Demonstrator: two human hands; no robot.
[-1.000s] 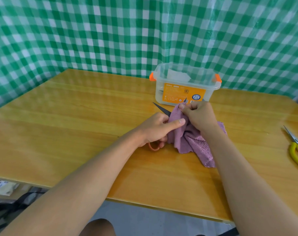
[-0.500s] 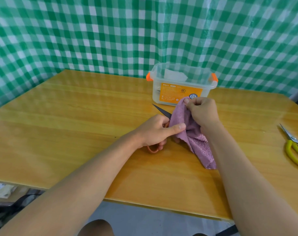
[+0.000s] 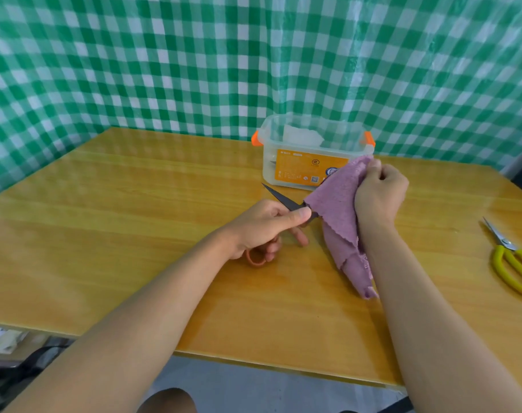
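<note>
- On the glossy wooden table (image 3: 134, 219), centre: one pair of dark-bladed scissors (image 3: 283, 199), gripped by the left hand (image 3: 262, 228).
- One purple terry cloth (image 3: 337, 204), scallop-edged, against the blades; the right hand (image 3: 378, 195) pinched it.
- One clear plastic box (image 3: 298, 162) stood behind.
- One pair of yellow-handled scissors (image 3: 509, 260) lay well apart.

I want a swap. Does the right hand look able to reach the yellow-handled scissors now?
Likely not yet: bare table leads to the yellow-handled scissors, but the right hand grips the purple cloth.

Purple cloth (image 3: 337, 204) — black-bladed scissors (image 3: 286, 201), handle seemingly orange; green-white checked curtain (image 3: 194, 61).
</note>
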